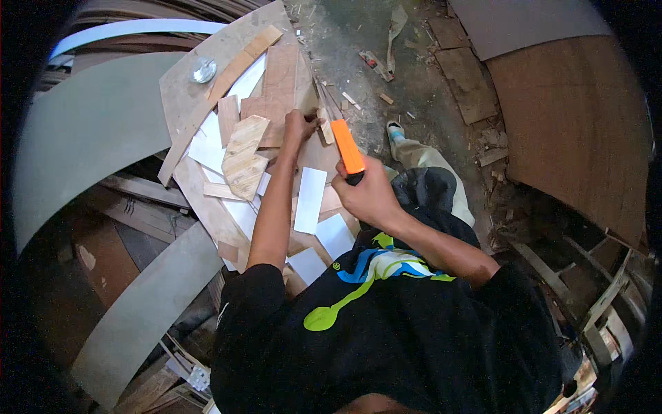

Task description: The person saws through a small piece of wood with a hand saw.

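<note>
Right hand (369, 193) grips that orange-handled saw (348, 146) at 12 o'clock. Probably light and stiff, so hold the handle. Left hand (301, 125) curls beside a wood strip (326, 128), can't tell if gripping.

We are seeing a dusty grey floor (345, 31), where small pale wood scraps (387, 99) are lying scattered. At our right, a large brown flat wooden sheet (572, 124) is lying near a thin slatted wooden frame (607, 293). At our left, two curved pale-grey panels (103, 124) are resting beside dark wooden planks (141, 214).
</note>
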A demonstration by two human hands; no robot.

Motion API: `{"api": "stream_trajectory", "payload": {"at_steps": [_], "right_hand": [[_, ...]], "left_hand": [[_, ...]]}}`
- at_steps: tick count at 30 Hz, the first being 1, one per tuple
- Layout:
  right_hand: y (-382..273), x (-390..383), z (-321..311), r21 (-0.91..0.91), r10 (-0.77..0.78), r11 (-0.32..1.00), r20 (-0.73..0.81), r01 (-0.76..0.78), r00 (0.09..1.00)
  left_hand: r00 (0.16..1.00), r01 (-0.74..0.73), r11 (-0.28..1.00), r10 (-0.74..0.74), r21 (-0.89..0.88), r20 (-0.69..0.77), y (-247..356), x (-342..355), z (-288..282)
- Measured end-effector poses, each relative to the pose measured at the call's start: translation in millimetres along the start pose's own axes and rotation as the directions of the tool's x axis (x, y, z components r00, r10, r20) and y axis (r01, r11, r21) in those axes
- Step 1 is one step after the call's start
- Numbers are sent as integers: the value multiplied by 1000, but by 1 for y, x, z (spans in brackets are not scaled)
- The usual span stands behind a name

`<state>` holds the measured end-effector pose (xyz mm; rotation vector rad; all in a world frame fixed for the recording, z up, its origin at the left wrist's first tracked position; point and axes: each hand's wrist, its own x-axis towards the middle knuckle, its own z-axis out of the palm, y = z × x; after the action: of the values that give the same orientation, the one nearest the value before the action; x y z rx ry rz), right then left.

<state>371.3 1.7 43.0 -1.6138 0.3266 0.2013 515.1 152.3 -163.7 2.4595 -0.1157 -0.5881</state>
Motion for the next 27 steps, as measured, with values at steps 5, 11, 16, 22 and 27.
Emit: {"api": "stream_trajectory", "payload": {"at_steps": [5,11,16,22,27], "right_hand": [[-2,6,2,10,3,1000,-35,-2,999],[-1,14,5,106,127,986,-11,-125,992],[-1,25,8,110,126,986,-5,-125,992],[5,31,11,51,116,992,13,-116,993],[15,39,12,8,109,994,-26,-109,994]], "left_hand": [[999,30,943,-19,-330,36,-2,-9,-1],[999,48,922,-35,-384,40,4,-10,-4],[999,16,926,-3,-377,34,3,-11,-4],[999,8,957,6,-291,47,1,-10,-6],[995,14,974,9,-228,99,11,-10,-9]]}}
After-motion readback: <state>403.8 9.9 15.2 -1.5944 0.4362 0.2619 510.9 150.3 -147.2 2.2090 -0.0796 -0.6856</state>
